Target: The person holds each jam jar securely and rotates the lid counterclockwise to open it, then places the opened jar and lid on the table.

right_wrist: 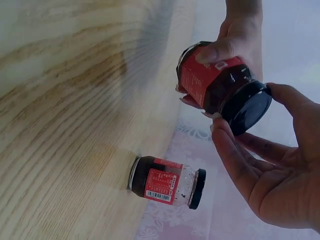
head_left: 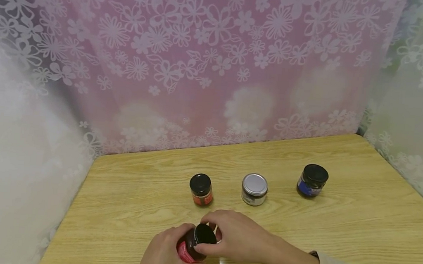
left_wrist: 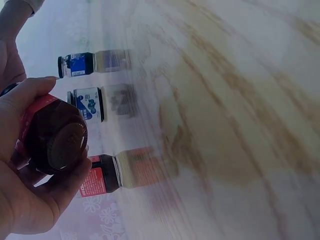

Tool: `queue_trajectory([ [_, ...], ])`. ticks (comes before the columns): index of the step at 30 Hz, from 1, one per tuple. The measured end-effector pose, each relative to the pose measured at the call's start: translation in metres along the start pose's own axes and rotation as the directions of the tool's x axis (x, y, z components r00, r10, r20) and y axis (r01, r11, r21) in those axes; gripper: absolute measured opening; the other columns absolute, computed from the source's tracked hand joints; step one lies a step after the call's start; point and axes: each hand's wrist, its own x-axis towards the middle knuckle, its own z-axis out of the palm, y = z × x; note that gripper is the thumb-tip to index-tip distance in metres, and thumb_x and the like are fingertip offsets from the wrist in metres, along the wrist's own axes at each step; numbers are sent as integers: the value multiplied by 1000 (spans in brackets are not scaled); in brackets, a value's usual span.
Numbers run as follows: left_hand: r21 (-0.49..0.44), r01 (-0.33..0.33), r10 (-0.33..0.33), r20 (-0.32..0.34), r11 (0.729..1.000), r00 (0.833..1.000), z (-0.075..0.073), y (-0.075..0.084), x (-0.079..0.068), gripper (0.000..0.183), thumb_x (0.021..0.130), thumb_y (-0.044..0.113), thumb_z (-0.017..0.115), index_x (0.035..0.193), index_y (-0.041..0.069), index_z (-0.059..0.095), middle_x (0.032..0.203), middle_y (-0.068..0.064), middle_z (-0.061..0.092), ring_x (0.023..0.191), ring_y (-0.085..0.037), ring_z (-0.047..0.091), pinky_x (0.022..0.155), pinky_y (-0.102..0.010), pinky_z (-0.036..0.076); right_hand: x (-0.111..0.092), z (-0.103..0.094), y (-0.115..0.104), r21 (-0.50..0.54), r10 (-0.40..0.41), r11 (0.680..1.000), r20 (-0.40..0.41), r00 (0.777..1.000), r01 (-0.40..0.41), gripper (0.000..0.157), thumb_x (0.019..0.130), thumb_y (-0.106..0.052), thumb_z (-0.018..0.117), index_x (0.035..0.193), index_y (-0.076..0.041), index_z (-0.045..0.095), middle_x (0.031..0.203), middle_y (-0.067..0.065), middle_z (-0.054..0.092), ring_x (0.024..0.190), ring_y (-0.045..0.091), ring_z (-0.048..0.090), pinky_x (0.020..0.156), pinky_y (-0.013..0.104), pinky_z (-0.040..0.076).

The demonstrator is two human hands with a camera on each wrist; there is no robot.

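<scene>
A dark glass jar (head_left: pixel 186 249) with a red label and a black lid (head_left: pixel 205 236) is held tilted above the near part of the table. My left hand (head_left: pixel 166 248) grips the jar's body, its fingers wrapped round the label. At the lid's rim, my right hand (head_left: pixel 240 238) pinches with thumb and fingers, plain in the right wrist view, where the lid (right_wrist: pixel 250 111) sits on the jar. The left wrist view shows the jar's dark base (left_wrist: pixel 65 142) facing the camera.
Beyond the hands stand a black-lidded jar with a red-orange label (head_left: pixel 202 191), a silver-lidded jar (head_left: pixel 254 189) and, farther right, a black-lidded jar with a blue label (head_left: pixel 312 181). The wooden table (head_left: pixel 136 192) meets floral curtains (head_left: pixel 187 63) at its back and sides.
</scene>
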Motion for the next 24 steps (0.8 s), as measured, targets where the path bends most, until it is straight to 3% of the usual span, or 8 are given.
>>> queue_trajectory([
  [8, -97, -3, 7, 41, 995, 999, 1, -2, 0, 54, 67, 41, 84, 111, 18, 63, 94, 11, 64, 76, -2, 58, 64, -22, 50, 1, 1, 5, -75, -129, 989, -6, 992, 129, 40, 83, -49, 69, 111, -21, 65, 94, -17, 59, 76, -1, 54, 67, 18, 46],
  [17, -150, -8, 18, 61, 989, 998, -1, -6, 0, 60, 66, 40, 86, 116, 16, 63, 97, 8, 66, 79, -3, 59, 66, -23, 51, 5, 1, 14, -118, -306, 945, 3, 952, 304, 41, 85, -43, 69, 119, -21, 63, 108, -12, 58, 87, -3, 54, 75, 16, 45],
  [20, -149, 11, -3, 56, 989, 998, -1, -7, -1, 58, 67, 42, 85, 115, 18, 63, 95, 10, 66, 77, -2, 59, 65, -23, 50, 5, 1, 13, -112, -272, 956, 9, 962, 271, 47, 86, -47, 66, 124, -19, 61, 113, -9, 59, 87, -2, 56, 75, 18, 46],
  [24, -90, 30, -29, 22, 996, 999, -1, -6, -1, 57, 67, 43, 84, 113, 18, 62, 94, 11, 65, 76, -2, 58, 64, -23, 50, 4, 4, 7, -67, -82, 994, 13, 997, 83, 62, 86, -62, 56, 129, -18, 57, 112, -9, 59, 80, -1, 57, 70, 22, 48],
])
